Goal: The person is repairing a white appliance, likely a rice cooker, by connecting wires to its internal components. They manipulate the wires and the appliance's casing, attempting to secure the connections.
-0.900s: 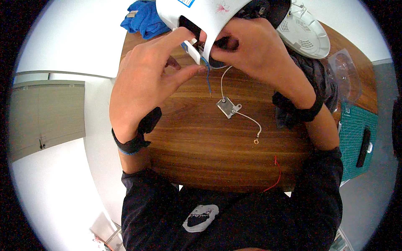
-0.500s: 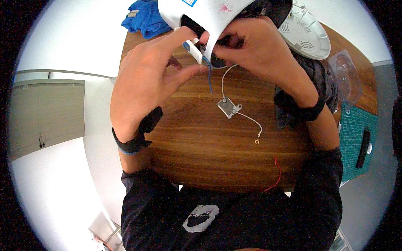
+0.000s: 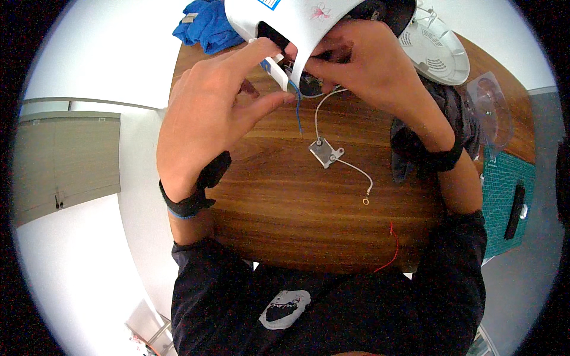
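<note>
A white rounded appliance housing (image 3: 309, 21) with a pink flower print lies at the far edge of the table, its dark openings facing me. My left hand (image 3: 205, 110) grips a small white plastic panel (image 3: 276, 77) beside the housing's opening; some of its fingers are hidden behind the panel. A blue wire (image 3: 299, 113) hangs down near that panel. My right hand (image 3: 380, 68) is closed at the housing's lower rim, fingers bent into the opening; what they hold is hidden. From there a white wire (image 3: 317, 113) runs to a small square metal part (image 3: 322, 152) on the table.
A second white wire with a ring terminal (image 3: 366, 201) extends from the metal part. Nearer lies a red wire (image 3: 396, 243). Around the edges are a blue cloth (image 3: 208, 26), a round white vented base (image 3: 439, 53), a clear plastic piece (image 3: 491, 110), dark fabric (image 3: 457, 107) and a green cutting mat (image 3: 502, 196).
My right hand has shifted slightly to the right, its fingers rearranged at the opening. The left hand and the panel stay almost in place.
</note>
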A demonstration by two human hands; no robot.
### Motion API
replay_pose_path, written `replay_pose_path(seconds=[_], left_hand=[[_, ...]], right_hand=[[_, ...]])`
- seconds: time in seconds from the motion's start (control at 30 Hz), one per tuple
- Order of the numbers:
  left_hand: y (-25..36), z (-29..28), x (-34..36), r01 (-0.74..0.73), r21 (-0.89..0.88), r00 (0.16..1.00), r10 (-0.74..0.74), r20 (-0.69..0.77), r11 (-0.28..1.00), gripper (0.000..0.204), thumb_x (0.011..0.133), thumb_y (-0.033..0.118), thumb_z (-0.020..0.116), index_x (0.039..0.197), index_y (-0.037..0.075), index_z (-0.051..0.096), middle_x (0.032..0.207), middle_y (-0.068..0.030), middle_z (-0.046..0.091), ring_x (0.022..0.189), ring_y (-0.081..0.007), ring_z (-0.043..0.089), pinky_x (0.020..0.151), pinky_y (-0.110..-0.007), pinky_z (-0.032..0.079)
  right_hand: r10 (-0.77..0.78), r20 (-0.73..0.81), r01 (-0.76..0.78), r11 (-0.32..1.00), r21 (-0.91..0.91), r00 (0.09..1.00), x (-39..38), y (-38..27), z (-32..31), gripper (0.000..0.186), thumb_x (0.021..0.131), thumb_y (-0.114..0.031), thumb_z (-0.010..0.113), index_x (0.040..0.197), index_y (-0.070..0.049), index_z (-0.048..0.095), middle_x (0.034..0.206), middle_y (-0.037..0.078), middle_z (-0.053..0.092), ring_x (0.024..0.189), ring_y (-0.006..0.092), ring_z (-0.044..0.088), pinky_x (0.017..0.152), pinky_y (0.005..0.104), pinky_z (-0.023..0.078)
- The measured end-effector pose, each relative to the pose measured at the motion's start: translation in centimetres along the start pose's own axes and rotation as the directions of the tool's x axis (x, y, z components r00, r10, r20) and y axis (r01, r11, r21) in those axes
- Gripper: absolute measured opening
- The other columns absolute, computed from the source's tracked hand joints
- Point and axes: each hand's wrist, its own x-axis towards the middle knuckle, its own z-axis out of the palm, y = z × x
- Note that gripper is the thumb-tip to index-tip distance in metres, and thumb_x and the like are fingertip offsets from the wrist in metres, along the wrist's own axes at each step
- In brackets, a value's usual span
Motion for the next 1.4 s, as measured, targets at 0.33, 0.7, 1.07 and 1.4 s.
replay_pose_path(seconds=[0.33, 0.7, 1.07, 1.4], left_hand=[[-0.2, 0.1, -0.2, 0.012, -0.013, 1.0, -0.012, 0.009, 1.0, 0.056, 0.081, 0.022, 0.092, 0.13, 0.01, 0.068, 0.102, -0.0127, 0.079, 0.078, -0.028, 0.077, 0.07, -0.037, 0.061], [-0.1, 0.0, -0.2, 0.016, -0.007, 0.999, -0.015, 0.029, 1.0, 0.058, 0.082, 0.021, 0.092, 0.132, 0.011, 0.066, 0.102, -0.0136, 0.078, 0.08, -0.0281, 0.078, 0.072, -0.038, 0.061], [-0.5, 0.0, -0.3, -0.009, 0.016, 0.999, 0.008, 0.032, 1.0, 0.055, 0.081, 0.021, 0.092, 0.129, 0.012, 0.066, 0.101, -0.0129, 0.078, 0.081, -0.0278, 0.078, 0.071, -0.038, 0.061], [-0.8, 0.1, -0.1, -0.015, 0.011, 1.0, 0.015, 0.025, 1.0, 0.052, 0.081, 0.021, 0.092, 0.126, 0.012, 0.068, 0.094, -0.0132, 0.078, 0.079, -0.0283, 0.079, 0.07, -0.037, 0.061]], right_hand=[[-0.154, -0.056, 0.143, 0.975, -0.172, 0.986, -0.4, -0.4, 0.3, 0.021, 0.097, -0.017, 0.077, 0.111, -0.003, 0.082, 0.075, 0.008, 0.076, 0.063, 0.01, 0.069, 0.058, 0.0263, 0.053], [-0.179, -0.099, 0.147, 0.953, -0.266, 0.979, -0.6, -0.4, 0.7, 0.024, 0.089, -0.029, 0.075, 0.101, -0.009, 0.082, 0.085, 0.016, 0.077, 0.076, 0.0342, 0.076, 0.072, 0.0426, 0.061], [-0.076, -0.057, 0.071, 0.994, -0.081, 0.995, -0.5, -0.6, 1.0, 0.025, 0.089, -0.024, 0.074, 0.101, -0.004, 0.081, 0.083, 0.018, 0.077, 0.075, 0.0312, 0.078, 0.071, 0.0402, 0.061], [-0.134, 0.045, 0.134, 0.991, -0.013, 0.99, -0.3, -0.3, 0.4, 0.027, 0.086, -0.023, 0.076, 0.102, -0.002, 0.08, 0.085, 0.017, 0.078, 0.076, 0.0297, 0.077, 0.071, 0.0383, 0.061]])
